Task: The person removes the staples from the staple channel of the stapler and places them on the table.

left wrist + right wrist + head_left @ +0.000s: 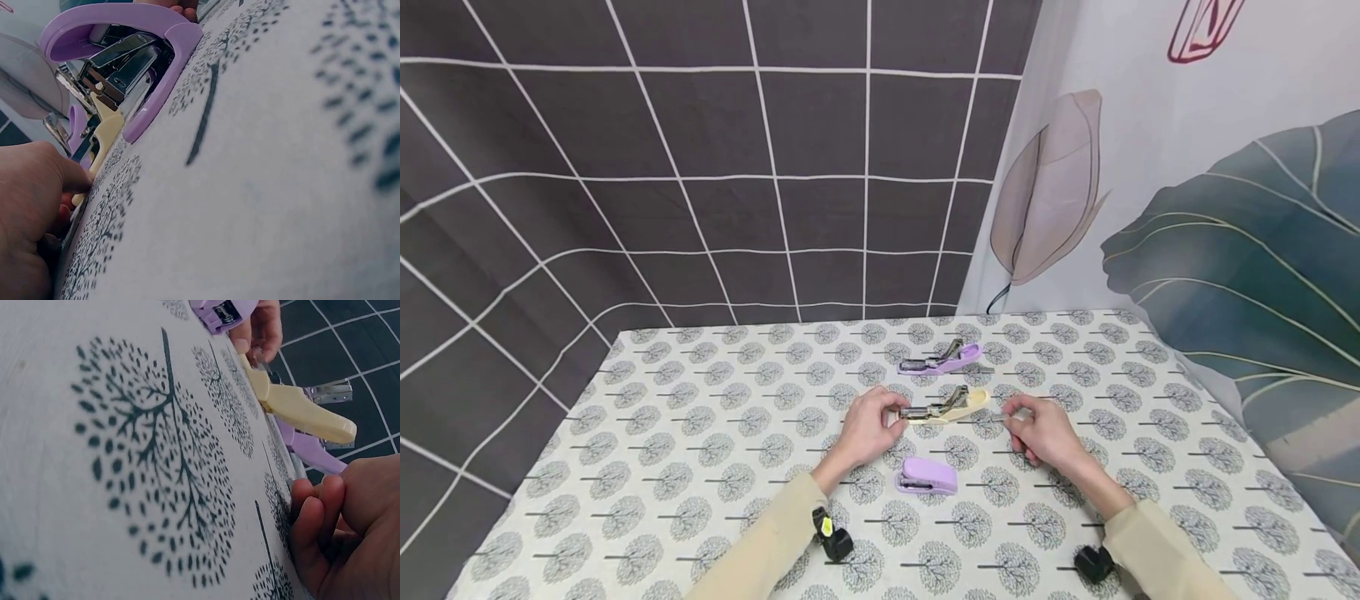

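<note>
1. Left hand (867, 427) pinches 1 end of the opened cream stapler (958, 407), which is between the hands on the tabletop (730, 450).
2. Right hand (1043, 429) curls near the other end; cannot tell whether it grasps anything.
3. Opened purple stapler (957, 360) lies beyond, closed purple stapler (934, 476) nearer.

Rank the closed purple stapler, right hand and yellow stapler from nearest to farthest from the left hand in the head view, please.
1. Yellow stapler: pinched by the left hand.
2. Closed purple stapler: toward the person.
3. Right hand: off to the right.
</note>
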`<state>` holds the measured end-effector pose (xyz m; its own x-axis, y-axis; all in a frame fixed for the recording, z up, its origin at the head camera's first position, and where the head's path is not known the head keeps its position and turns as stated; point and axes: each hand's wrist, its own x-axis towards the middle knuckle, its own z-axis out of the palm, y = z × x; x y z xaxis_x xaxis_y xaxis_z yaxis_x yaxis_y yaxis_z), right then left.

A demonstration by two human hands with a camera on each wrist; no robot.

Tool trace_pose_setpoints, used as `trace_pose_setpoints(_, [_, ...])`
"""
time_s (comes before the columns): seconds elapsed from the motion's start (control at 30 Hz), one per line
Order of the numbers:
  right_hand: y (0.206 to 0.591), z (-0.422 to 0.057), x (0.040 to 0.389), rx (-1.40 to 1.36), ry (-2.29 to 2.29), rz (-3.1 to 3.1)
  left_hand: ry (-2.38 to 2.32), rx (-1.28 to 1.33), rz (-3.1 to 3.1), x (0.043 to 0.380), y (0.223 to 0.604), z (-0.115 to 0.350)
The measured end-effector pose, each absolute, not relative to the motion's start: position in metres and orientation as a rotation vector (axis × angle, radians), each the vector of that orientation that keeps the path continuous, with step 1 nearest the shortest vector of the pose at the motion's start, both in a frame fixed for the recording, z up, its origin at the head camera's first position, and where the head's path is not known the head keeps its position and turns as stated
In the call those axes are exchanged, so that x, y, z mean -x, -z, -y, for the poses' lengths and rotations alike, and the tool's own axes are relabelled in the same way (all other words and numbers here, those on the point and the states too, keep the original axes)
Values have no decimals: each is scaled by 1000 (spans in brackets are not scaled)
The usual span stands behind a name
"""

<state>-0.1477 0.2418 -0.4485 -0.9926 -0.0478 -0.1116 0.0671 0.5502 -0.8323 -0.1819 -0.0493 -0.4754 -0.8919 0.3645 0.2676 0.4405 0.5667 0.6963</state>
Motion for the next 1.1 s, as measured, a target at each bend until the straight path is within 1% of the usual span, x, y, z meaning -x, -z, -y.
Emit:
trace_pose_setpoints(0.53, [446, -240, 145, 27, 1280, -2761, 1247, 712, 2689, 184, 477, 49])
trace_pose_setpoints(1.1, [447, -241, 145, 26, 1285, -2750, 1246, 704, 2691, 183, 477, 49])
